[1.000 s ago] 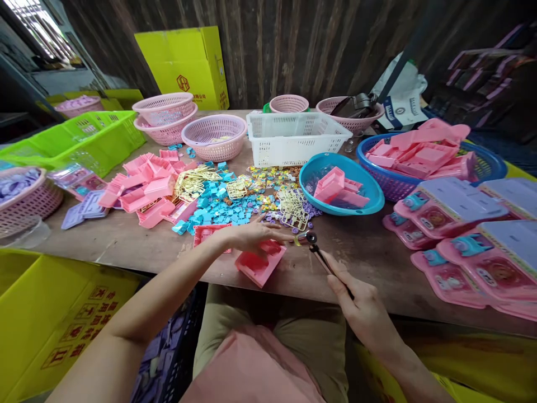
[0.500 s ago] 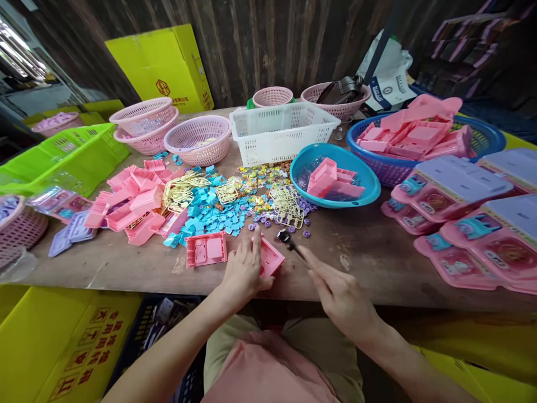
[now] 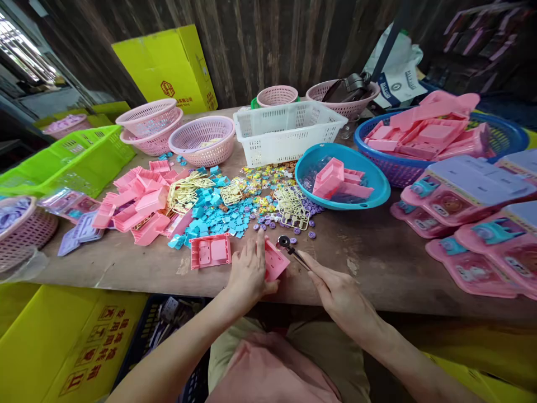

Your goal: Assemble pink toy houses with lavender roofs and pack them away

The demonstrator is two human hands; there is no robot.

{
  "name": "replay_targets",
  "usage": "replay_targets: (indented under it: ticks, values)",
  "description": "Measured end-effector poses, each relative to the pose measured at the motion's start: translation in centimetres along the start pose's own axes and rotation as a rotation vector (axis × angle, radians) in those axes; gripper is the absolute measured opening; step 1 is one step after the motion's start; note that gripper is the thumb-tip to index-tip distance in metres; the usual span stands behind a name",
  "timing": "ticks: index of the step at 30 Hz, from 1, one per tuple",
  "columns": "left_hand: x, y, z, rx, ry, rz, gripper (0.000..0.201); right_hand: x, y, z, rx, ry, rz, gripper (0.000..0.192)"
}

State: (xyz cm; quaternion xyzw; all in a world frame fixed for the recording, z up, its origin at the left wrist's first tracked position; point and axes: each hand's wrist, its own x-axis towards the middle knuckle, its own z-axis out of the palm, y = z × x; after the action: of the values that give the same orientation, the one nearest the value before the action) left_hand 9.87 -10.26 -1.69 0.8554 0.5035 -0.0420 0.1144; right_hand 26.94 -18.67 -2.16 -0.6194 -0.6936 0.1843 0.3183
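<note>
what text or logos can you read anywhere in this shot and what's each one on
Upright yellow box at the back: an orange hexagon logo and a line of print beneath it, too small to read.
Yellow box at lower left, below the table edge: columns of red Chinese characters, too blurred to read with confidence.
White bag at the back right: a round blue emblem and blue print, unreadable.
Boxed pink toys at right: no legible text.
</note>
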Motion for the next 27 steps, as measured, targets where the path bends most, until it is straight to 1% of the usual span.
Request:
replay_targets:
  ticks: [2,3,4,7,8,9,10,12,14,16,17,19,21,23,24,25,27]
  values:
    - [0.0,0.0,0.2,0.005,0.036,-0.002,0.109,0.1,-0.1,0.2,0.019,0.075,-0.024,0.044]
    - [0.0,0.1,0.2,0.003,0.048,-0.006,0.109,0.3,-0.1,0.4,0.014,0.083,-0.025,0.045]
    - [0.0,0.1,0.3,-0.003,0.054,-0.008,0.109,0.6,-0.2,0.5,0.0,0.064,-0.012,0.045]
    - [0.0,0.0,0.4,-0.061,0.059,-0.005,0.108,1.6,-0.1,0.9,-0.028,-0.056,0.048,0.044]
    - [0.0,-0.2,0.4,-0.103,0.068,0.005,0.107,1.8,0.0,0.8,-0.019,-0.066,0.069,0.043]
    - [-0.1,-0.5,0.5,-0.161,0.09,0.023,0.106,2.0,0.2,0.6,-0.008,-0.047,0.09,0.043]
    - [-0.3,-0.9,0.5,-0.24,0.122,0.049,0.105,1.9,0.4,0.3,-0.003,-0.009,0.111,0.042]
    - [-0.9,-2.2,0.6,-0.467,0.19,0.108,0.102,1.5,1.2,-0.8,-0.044,0.089,0.164,0.043]
    - [-1.9,-3.8,0.9,-0.75,0.22,0.147,0.099,0.6,2.5,-2.1,-0.17,0.143,0.247,0.042]
    - [-3.0,-5.1,1.2,-0.996,0.2,0.169,0.096,-0.5,4.2,-3.4,-0.355,0.141,0.374,0.04]
    - [-3.5,-5.5,1.5,-1.085,0.19,0.178,0.096,-1.0,5.1,-3.8,-0.456,0.134,0.449,0.04]
    - [-4.5,-6.1,1.9,-1.211,0.175,0.188,0.097,-1.8,6.7,-4.3,-0.634,0.135,0.574,0.04]
    - [-5.1,-6.3,2.1,-1.304,0.195,0.181,0.097,-2.5,8.2,-4.1,-0.756,0.152,0.619,0.04]
    - [-5.6,-6.9,1.9,-1.385,0.271,0.131,0.098,-2.9,9.4,-3.5,-0.824,0.177,0.589,0.038]
    - [-5.8,-7.5,1.5,-1.434,0.336,0.068,0.096,-3.1,9.9,-3.2,-0.849,0.194,0.552,0.036]
    - [-6.0,-8.4,1.0,-1.495,0.423,-0.02,0.09,-3.2,10.3,-2.9,-0.874,0.215,0.504,0.035]
    - [-6.5,-10.8,-0.2,-1.633,0.659,-0.239,0.069,-3.1,11.1,-2.5,-0.939,0.254,0.389,0.034]
